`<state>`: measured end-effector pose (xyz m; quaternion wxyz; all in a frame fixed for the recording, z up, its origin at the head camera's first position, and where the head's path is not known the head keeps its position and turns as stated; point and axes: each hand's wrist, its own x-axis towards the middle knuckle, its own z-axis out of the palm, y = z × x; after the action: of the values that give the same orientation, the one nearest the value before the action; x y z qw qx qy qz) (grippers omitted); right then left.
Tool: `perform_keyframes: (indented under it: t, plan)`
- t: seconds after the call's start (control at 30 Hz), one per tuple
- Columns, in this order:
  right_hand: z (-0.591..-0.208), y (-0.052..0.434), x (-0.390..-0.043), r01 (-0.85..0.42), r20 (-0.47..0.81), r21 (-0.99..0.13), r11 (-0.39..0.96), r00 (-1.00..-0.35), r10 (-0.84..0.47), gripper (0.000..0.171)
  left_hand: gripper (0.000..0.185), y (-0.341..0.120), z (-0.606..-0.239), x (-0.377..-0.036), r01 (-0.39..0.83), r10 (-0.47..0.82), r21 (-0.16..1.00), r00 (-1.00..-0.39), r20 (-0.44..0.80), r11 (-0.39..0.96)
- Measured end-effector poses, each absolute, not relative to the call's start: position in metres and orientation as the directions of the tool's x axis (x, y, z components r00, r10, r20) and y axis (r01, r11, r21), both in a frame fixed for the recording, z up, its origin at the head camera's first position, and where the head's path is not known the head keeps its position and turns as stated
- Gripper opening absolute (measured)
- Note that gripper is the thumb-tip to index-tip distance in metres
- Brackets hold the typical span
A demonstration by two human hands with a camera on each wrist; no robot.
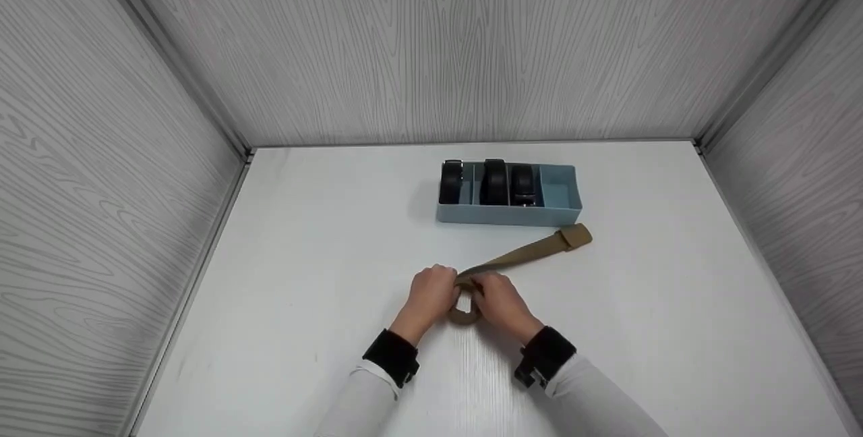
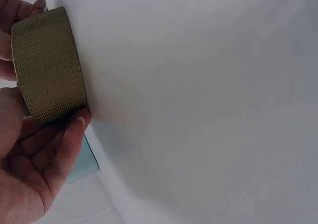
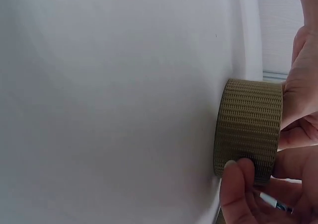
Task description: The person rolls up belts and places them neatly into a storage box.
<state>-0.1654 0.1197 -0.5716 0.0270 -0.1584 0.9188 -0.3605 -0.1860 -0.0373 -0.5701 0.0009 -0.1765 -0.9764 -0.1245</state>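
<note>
A tan woven belt (image 1: 522, 256) lies on the white table (image 1: 303, 275), partly rolled into a coil (image 1: 464, 315) at its near end. My left hand (image 1: 429, 293) and right hand (image 1: 495, 300) grip that coil from either side. The unrolled strap runs up and right to its tip (image 1: 575, 236) by the blue box. In the left wrist view the coil (image 2: 48, 67) sits against my fingers (image 2: 72, 134). The right wrist view shows the coil (image 3: 248, 127) pinched between my fingertips (image 3: 238, 177).
A light blue divided box (image 1: 559, 211) stands behind the belt and holds three rolled black belts (image 1: 494, 182); its right compartment is bare. Grey wood-grain walls (image 1: 101, 174) close in the table on the left, back and right.
</note>
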Motion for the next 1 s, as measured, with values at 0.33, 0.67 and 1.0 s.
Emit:
perform_keyframes:
  t: [0.33,0.67,1.0]
  plan:
    - [-0.5704,0.1213,-0.1641,-0.197,0.001,-0.684,0.702,-0.963,-0.269,0.01,0.009,-0.0361,-0.5715,-0.1874,0.317,0.322,0.226,-0.947,0.014,0.921]
    - [-0.5705,0.1198,-0.1657,-0.252,0.029,-0.663,0.705,-0.95,-0.311,0.018,0.016,-0.0386,-0.5724,-0.1882,0.395,0.391,0.22,-0.918,0.065,0.892]
    - [-0.5663,0.1214,-0.1659,-0.145,-0.066,-0.662,0.736,-0.966,-0.25,0.008,0.011,-0.0374,-0.5727,-0.1877,0.341,0.337,0.222,-0.94,0.056,0.914]
